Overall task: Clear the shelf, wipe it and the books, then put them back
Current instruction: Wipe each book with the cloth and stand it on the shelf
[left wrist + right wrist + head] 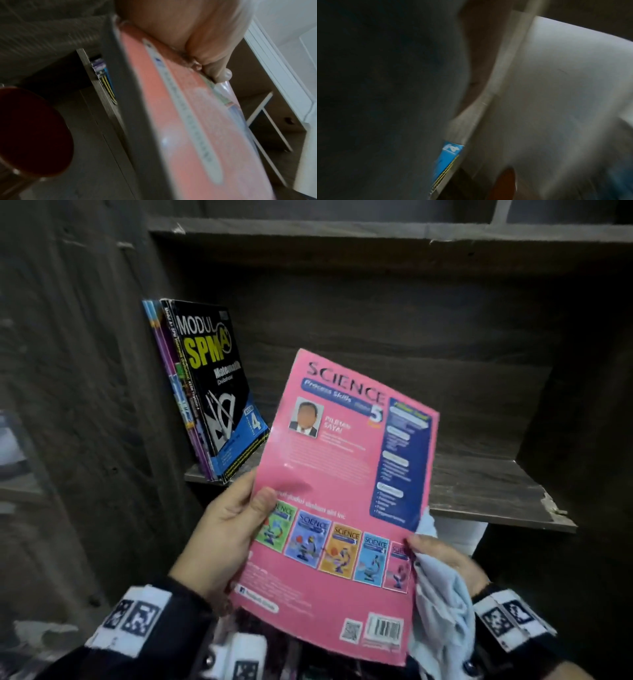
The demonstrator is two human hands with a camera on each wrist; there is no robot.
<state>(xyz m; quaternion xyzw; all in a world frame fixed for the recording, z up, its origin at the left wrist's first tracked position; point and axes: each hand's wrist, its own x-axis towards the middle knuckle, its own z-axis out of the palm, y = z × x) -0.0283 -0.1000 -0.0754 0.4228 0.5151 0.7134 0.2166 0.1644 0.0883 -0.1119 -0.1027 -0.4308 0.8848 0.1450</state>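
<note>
Paperback pink science workbook point(337, 501), thin, light and likely floppy, was in front of the dark wooden shelf point(479, 494), your left hand point(227, 529) pinching its left edge, your right hand point(445, 559) clutching a pale blue cloth point(442, 614) at its right edge.

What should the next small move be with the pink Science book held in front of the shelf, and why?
Probably slide the pink Science book onto the shelf, upright beside the black Modul SPM book. The left hand grips its left edge, the right hand holds its right edge along with a pale cloth, and the shelf board right of the leaning books is bare. Whether wiping is finished cannot be told.
</note>
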